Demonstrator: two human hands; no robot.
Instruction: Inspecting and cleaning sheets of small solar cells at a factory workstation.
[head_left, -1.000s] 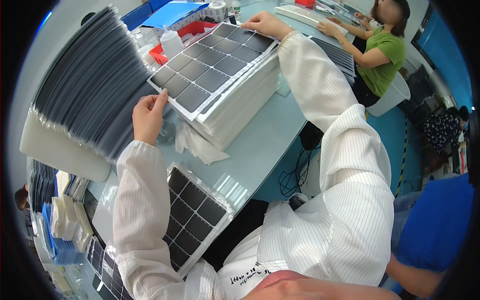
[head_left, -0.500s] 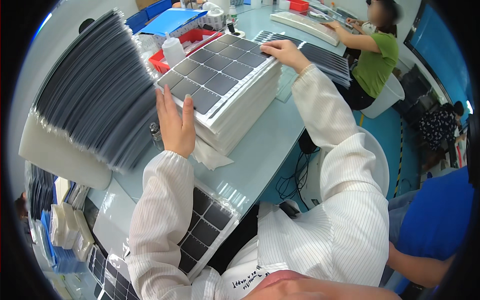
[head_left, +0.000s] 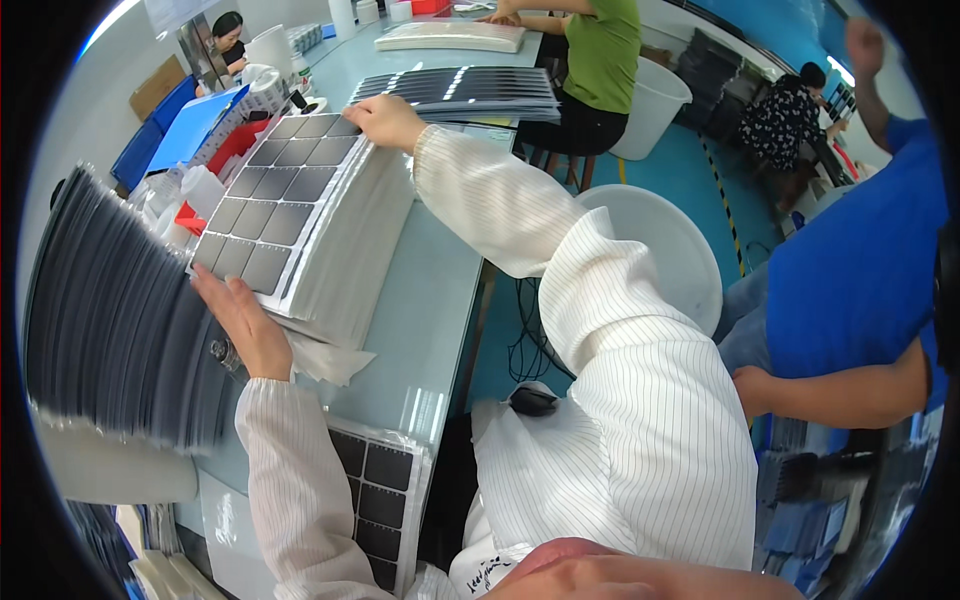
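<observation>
A tall stack of white-edged sheets (head_left: pixel 350 235) stands on the table, its top sheet (head_left: pixel 272 185) printed with rows of dark grey rounded squares. My left hand (head_left: pixel 252 325) rests against the near left corner of that top sheet, fingers stretched out and thumb apart. At the far right corner, my right hand (head_left: pixel 388 122) has its fingers bent over the sheet's edge, the thumb mostly hidden. Beside my left hand stands a small glass bottle (head_left: pixel 225 353). A crumpled white sheet (head_left: pixel 330 362) sticks out from under the stack.
A large fanned pile of dark sheets (head_left: pixel 115 310) leans at the left. Another dark-squared sheet (head_left: pixel 385 500) lies near my left forearm. Beyond the stack are a squeeze bottle (head_left: pixel 203 190), a blue folder (head_left: pixel 198 128) and more striped sheets (head_left: pixel 455 90). A person in blue (head_left: pixel 850 250) stands at right.
The view has swung right, so the stack and both hands now appear farther left. Both hands remain at the same corners. The person in blue shows more, one hand raised.
</observation>
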